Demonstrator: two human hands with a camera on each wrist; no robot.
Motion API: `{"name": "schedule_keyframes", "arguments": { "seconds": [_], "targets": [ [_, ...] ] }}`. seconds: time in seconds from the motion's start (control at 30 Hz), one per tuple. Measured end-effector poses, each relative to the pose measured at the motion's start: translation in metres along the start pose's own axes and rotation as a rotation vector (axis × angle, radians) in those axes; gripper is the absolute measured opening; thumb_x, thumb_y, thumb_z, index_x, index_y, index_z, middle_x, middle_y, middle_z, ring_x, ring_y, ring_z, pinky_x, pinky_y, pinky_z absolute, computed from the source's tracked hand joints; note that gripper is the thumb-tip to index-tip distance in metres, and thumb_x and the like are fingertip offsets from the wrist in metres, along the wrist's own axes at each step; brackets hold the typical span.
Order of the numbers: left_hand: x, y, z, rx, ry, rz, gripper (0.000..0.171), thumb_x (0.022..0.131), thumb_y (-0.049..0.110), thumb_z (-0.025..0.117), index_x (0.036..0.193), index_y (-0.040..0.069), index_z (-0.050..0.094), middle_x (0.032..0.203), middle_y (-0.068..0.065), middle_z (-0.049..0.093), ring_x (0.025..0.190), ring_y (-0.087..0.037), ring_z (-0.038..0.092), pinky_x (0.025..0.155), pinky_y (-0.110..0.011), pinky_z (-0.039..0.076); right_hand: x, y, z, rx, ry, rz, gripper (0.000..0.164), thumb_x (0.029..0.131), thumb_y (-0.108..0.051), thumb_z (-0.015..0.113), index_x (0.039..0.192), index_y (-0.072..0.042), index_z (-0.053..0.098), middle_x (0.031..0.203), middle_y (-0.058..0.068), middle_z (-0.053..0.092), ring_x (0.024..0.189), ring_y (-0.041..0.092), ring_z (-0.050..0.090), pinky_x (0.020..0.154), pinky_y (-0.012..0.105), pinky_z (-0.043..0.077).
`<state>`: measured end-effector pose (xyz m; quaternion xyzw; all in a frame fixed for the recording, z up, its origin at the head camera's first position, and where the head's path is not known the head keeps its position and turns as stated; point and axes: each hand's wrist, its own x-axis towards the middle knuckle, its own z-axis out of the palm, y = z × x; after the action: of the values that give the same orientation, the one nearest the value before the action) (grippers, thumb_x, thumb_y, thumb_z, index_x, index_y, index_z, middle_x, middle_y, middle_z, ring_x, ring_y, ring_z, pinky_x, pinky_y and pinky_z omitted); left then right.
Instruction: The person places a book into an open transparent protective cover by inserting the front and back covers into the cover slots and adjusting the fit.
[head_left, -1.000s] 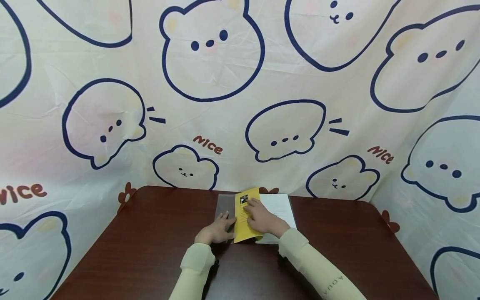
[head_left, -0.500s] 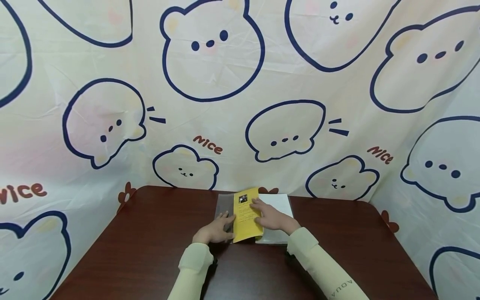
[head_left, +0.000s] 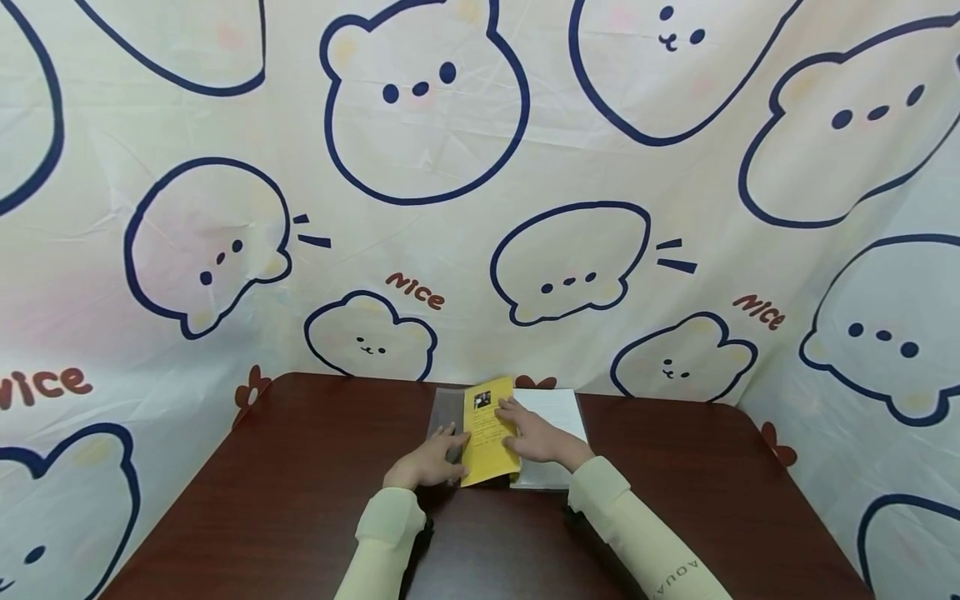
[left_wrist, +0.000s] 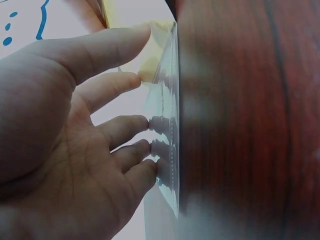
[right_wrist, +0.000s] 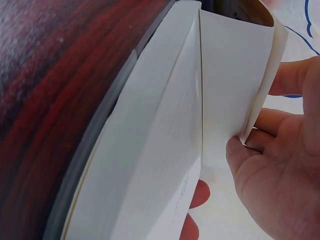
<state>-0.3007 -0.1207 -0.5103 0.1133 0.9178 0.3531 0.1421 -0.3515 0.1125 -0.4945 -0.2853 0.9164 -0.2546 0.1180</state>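
Note:
A book lies at the far middle of the table, its yellow flap (head_left: 489,433), with a small photo and printed lines, standing tilted beside a white page (head_left: 557,417). My left hand (head_left: 427,461) rests at the flap's left side, fingers spread. In the left wrist view its fingertips touch a clear plastic cover (left_wrist: 167,130), and the thumb reaches the yellow edge. My right hand (head_left: 542,435) lays its fingers on the flap from the right. The right wrist view shows the white inner side of the flap (right_wrist: 232,75), with the fingers along its outer edge.
The dark brown table (head_left: 300,517) spreads around and in front of the book. Right behind its far edge hangs a pale cloth (head_left: 465,242) with bear drawings, which also runs down both sides.
My right hand first slid right across the flap to its edge, then came slightly back left. The flap leans a little further left. My left hand has stayed nearly still.

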Motion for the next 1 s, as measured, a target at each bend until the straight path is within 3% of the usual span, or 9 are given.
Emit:
{"name": "schedule_keyframes", "arguments": {
  "seconds": [0.57, 1.0],
  "targets": [
    [-0.002, 0.002, -0.001, -0.027, -0.004, -0.010, 0.065, 0.095, 0.025, 0.073, 0.153, 0.018, 0.048, 0.167, -0.016, 0.026, 0.155, -0.043, 0.012, 0.116, -0.069, 0.025, 0.002, -0.007, 0.004, 0.002, -0.012, -0.035, 0.062, 0.099, -0.019, 0.054, 0.155, 0.001, 0.037, 0.168, 0.015, 0.021, 0.158, 0.031, 0.011, 0.124, 0.052, 0.022],
    [-0.003, 0.003, -0.003, 0.012, 0.009, 0.004, 0.063, 0.096, 0.026, 0.071, 0.154, 0.016, 0.047, 0.166, -0.018, 0.028, 0.155, -0.044, 0.014, 0.116, -0.069, 0.025, 0.005, -0.016, 0.007, -0.020, -0.023, -0.029, 0.060, 0.102, -0.020, 0.053, 0.156, 0.002, 0.035, 0.168, 0.016, 0.019, 0.158, 0.031, 0.008, 0.125, 0.050, 0.021]
  ]
}}
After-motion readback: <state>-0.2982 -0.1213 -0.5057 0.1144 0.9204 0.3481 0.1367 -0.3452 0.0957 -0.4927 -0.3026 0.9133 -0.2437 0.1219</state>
